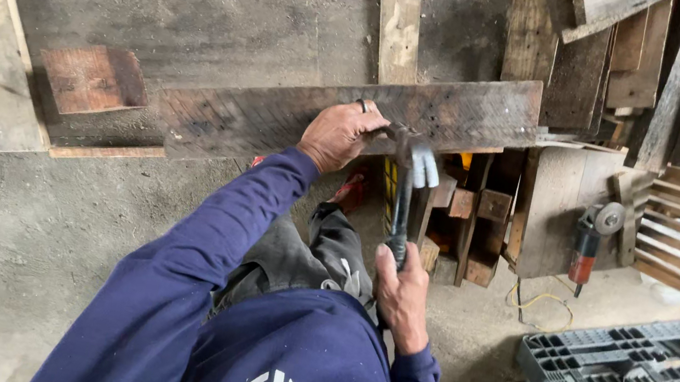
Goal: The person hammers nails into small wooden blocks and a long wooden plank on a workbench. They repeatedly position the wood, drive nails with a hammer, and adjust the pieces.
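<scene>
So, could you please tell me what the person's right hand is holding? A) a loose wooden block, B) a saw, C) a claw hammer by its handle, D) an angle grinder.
C: the right hand grips the dark handle of a claw hammer whose metal head is up at the edge of the dark wooden plank, while the left hand rests on that plank; the angle grinder lies untouched to the side.
</scene>
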